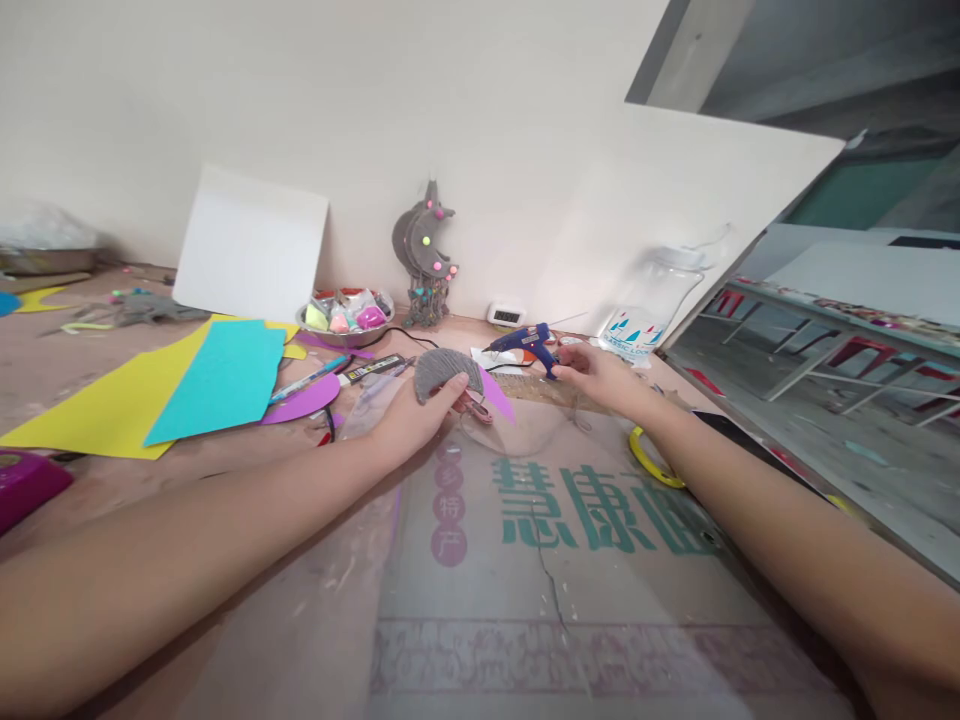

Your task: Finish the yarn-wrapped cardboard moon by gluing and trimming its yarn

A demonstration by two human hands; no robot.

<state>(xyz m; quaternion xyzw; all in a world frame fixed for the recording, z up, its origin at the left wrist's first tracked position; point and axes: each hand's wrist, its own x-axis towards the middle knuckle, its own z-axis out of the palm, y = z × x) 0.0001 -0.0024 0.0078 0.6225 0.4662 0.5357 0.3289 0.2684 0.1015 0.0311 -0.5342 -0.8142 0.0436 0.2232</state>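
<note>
Our left fingers [454, 387] are pinching a gray yarn-wrapped piece [444, 368] to the near left of the blue glue gun [526, 342]. Our right fingers [568, 374] are curling at the blue glue gun's right; we cannot tell whether they are gripping it. A clear jar [654, 300] is standing beyond them, right of the blue glue gun.

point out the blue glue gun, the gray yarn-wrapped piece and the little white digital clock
Blue glue gun [531, 341]: head view, on the middle of its body.
Gray yarn-wrapped piece [442, 369]: head view, on its yarn-covered face.
White digital clock [507, 316]: head view, on its dark display.
</note>
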